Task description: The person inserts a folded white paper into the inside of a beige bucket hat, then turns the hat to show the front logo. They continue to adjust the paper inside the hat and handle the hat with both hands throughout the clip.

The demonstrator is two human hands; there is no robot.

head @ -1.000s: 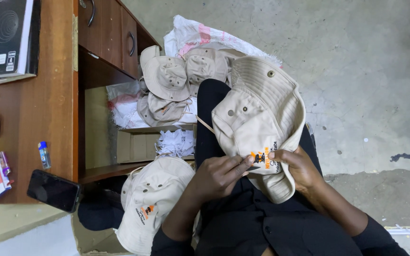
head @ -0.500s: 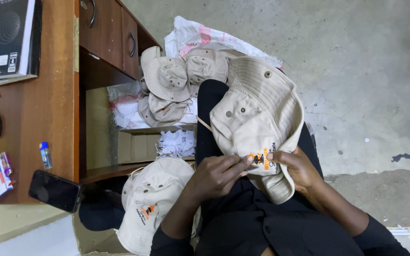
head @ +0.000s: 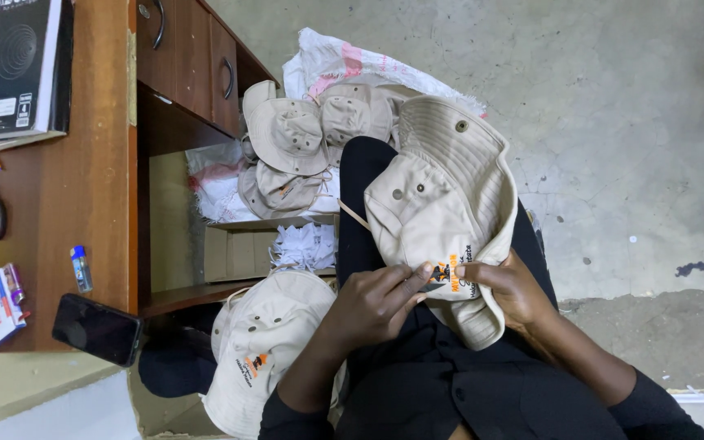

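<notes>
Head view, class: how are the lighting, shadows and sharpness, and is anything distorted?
Head view: even, soft light with no glare; the beige hat and both hands, left hand and right hand, look sharp; deep shadow under the desk; wide-angle lens bends the edges.

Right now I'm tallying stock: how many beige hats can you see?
5, maybe more hidden: one on the lap, one by the left knee, three piled on the floor.

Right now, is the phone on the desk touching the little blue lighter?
Apart. The head view shows bare brown desk between the black phone at the desk's edge and the blue lighter lying above it.
</notes>
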